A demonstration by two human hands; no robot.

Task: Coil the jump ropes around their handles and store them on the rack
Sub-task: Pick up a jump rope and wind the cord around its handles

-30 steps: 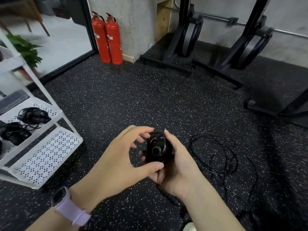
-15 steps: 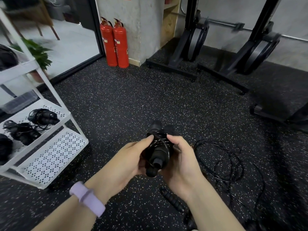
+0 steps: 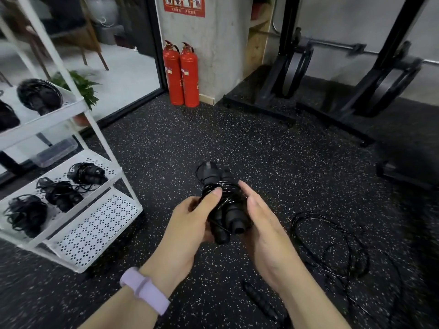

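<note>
A black jump rope (image 3: 224, 203), its cord wound round its two paired handles, is held in front of me above the floor. My left hand (image 3: 187, 224) grips it from the left, thumb pressed on the coils. My right hand (image 3: 263, 231) cups it from the right with fingers fairly straight along its side. The white rack (image 3: 111, 184) stands at the left; several coiled ropes (image 3: 61, 193) lie on its middle shelf, and more on the upper shelf (image 3: 39, 96). A loose rope (image 3: 332, 248) lies tangled on the floor at the right, one handle (image 3: 260, 300) near my right forearm.
The rack's lowest perforated shelf (image 3: 95, 229) carries nothing. Two red fire extinguishers (image 3: 181, 74) stand against a concrete pillar. Black gym machine frames (image 3: 332, 98) line the back right. A potted plant (image 3: 80, 89) sits behind the rack. Speckled rubber flooring lies between.
The view has tilted up and toward the rack, showing its upper shelf. The bundle has turned so the handles point down toward me, and my left thumb now presses on the coils.
</note>
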